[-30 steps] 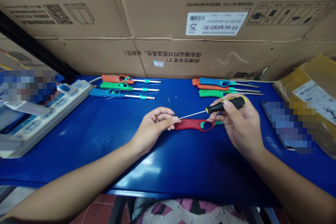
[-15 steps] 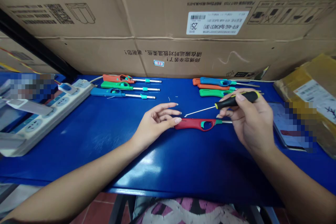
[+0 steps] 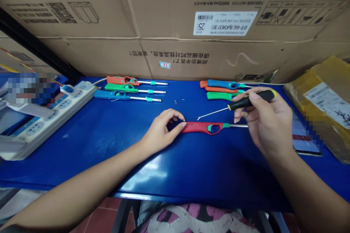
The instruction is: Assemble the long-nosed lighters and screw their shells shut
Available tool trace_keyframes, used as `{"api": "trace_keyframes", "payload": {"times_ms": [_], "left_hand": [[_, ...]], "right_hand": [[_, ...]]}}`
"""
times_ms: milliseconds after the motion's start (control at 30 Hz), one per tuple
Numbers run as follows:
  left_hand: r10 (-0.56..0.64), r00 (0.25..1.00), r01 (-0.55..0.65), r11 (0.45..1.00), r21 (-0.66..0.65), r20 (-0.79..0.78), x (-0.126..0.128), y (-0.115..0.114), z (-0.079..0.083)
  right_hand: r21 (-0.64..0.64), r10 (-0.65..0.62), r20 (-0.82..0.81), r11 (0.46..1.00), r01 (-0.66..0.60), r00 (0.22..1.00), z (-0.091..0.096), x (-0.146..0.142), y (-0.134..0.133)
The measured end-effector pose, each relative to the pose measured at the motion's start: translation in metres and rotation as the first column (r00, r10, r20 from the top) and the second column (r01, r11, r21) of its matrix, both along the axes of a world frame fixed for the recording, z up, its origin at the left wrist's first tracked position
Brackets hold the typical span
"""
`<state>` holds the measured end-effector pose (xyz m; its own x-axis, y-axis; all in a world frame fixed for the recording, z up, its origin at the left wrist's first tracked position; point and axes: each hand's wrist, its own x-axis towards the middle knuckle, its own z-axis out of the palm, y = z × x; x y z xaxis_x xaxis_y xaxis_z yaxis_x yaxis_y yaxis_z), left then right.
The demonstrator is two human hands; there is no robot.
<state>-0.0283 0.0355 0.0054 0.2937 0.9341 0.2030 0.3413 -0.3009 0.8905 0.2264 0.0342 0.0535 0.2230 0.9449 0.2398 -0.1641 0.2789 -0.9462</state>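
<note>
We have our right hand's (image 3: 269, 118) grip clamped on the screwdriver (image 3: 246, 101), its tip just beside the far edge of the red lighter (image 3: 199, 127), which lies on the tabletop (image 3: 153, 174) between our hands. Our left hand (image 3: 164, 128) has thumb and finger at that lighter's handle end, though we cannot tell whether this grip is clamped on it. Beyond it, three lighters (image 3: 125, 87) lie side by side near the power strip (image 3: 50, 116).
</note>
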Motion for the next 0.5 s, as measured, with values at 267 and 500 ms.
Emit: {"api": "trace_keyframes", "payload": {"times_ms": [267, 500], "left_hand": [[-0.104, 0.990, 0.102, 0.994, 0.025, 0.094, 0.007, -0.009, 0.006], [-0.082, 0.994, 0.076, 0.993, 0.093, 0.070, 0.008, -0.011, 0.008]], "right_hand": [[-0.023, 0.056, -0.017, 0.998, -0.057, 0.998, -0.002, -0.010, -0.007], [-0.081, 0.098, -0.028, 0.992, -0.100, 0.995, -0.005, -0.015, -0.008]]}}
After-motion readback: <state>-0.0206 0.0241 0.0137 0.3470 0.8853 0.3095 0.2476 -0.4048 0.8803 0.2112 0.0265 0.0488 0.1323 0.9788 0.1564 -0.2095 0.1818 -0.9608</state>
